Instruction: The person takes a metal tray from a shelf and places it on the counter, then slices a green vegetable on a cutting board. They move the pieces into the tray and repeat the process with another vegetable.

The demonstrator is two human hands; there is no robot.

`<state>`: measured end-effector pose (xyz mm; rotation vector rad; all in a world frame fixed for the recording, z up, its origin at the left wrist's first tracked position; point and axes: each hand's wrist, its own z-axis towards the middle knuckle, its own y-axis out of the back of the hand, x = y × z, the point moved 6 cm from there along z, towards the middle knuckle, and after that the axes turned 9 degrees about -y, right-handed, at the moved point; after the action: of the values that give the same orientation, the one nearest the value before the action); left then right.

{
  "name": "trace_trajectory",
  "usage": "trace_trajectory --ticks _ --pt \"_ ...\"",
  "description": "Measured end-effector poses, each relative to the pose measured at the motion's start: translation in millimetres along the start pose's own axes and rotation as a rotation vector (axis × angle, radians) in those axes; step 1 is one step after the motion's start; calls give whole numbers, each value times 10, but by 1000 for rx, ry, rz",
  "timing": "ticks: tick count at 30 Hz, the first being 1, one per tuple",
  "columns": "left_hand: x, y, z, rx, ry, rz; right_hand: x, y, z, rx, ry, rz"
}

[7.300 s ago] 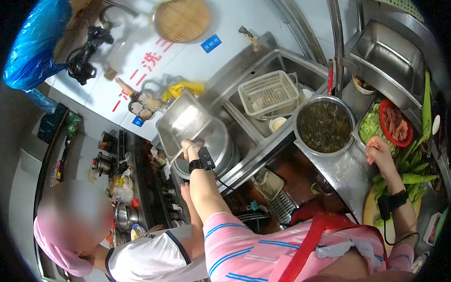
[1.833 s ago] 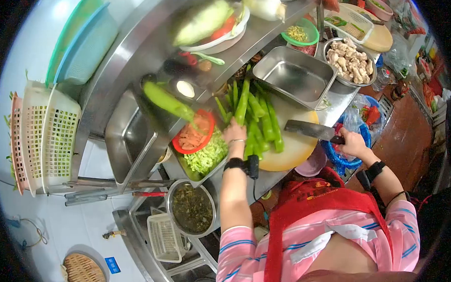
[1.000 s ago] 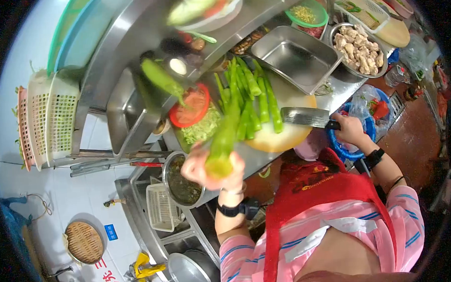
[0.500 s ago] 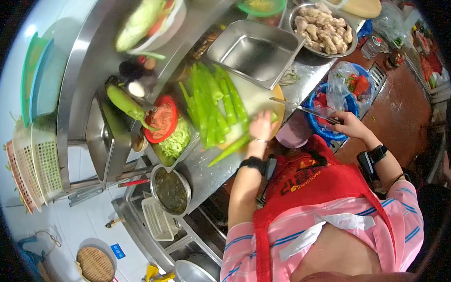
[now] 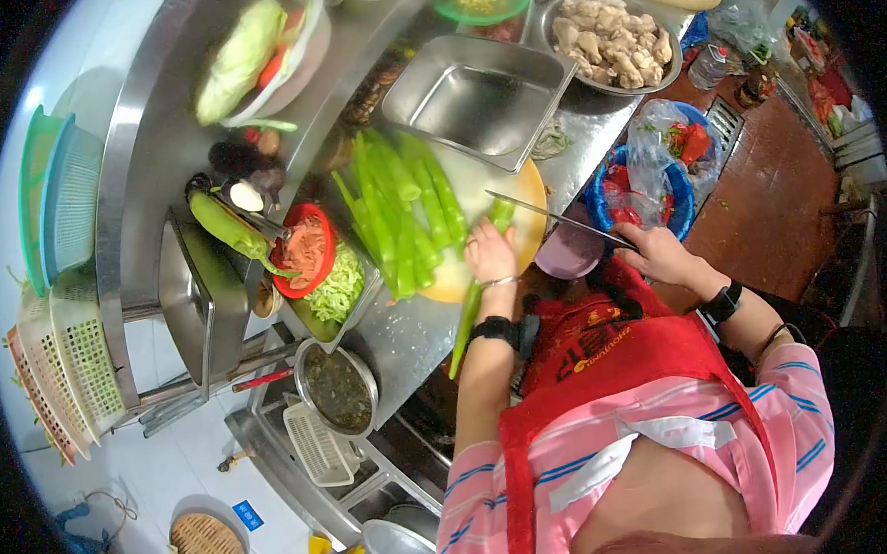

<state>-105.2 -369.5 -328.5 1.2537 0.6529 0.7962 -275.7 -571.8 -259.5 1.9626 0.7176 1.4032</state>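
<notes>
My left hand (image 5: 492, 253) is closed round a long green pepper (image 5: 467, 320), whose thick end (image 5: 502, 212) sticks out above the fingers over the round cutting board (image 5: 529, 201). The thin end points down past my wrist. In my right hand (image 5: 655, 254) is the handle of a knife (image 5: 559, 217); its blade reaches left, with the tip just above the pepper's thick end. Several more green peppers (image 5: 402, 210) lie on the left part of the board.
Behind the board is an empty metal tray (image 5: 476, 95), with a bowl of meat pieces (image 5: 611, 42) to its right. A red bowl (image 5: 306, 251) and shredded green vegetable (image 5: 338, 287) are at the left. A blue bucket (image 5: 687, 205) stands on the floor at right.
The held pepper has turned from slanting to nearly upright in view, its thin end now below my wrist. My right hand and the knife have shifted slightly left. The whole view has shifted a little.
</notes>
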Motion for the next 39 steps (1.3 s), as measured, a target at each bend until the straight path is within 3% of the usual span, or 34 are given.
trace_trajectory --ticks 12,14,18,21,23,24,26,30,32,34,36,39 --pt "-13 55 1 -46 -97 43 145 -299 293 61 -143 -185" --pt "12 65 14 -38 -122 40 131 -479 395 -14 -89 -223" --pt "131 131 -23 -92 -250 8 185 -412 342 -74 -84 -276" --pt "212 147 -32 -112 -359 2 76 -250 182 -1 -147 -389" --pt "229 135 -27 -64 -385 -16 -194 -142 2 -171 -36 -327" --pt "218 157 -28 -63 -391 -19 -316 -72 -79 -158 -114 -353" --pt "182 206 -9 -75 -332 -85 -429 160 -274 -371 7 -346" --pt "-159 455 104 -269 -343 -177 -788 405 -515 -430 -30 -440" --pt "-669 522 125 -269 -617 -400 -845 547 -630 -394 -50 -505" --pt "-1265 560 111 -128 -821 -707 -858 705 -731 -395 -57 -531" --pt "-1799 512 73 26 -956 -734 -915 820 -830 -338 -105 -615" --pt "-2202 163 105 211 -849 -797 -841 1126 -1107 -361 -174 -631"
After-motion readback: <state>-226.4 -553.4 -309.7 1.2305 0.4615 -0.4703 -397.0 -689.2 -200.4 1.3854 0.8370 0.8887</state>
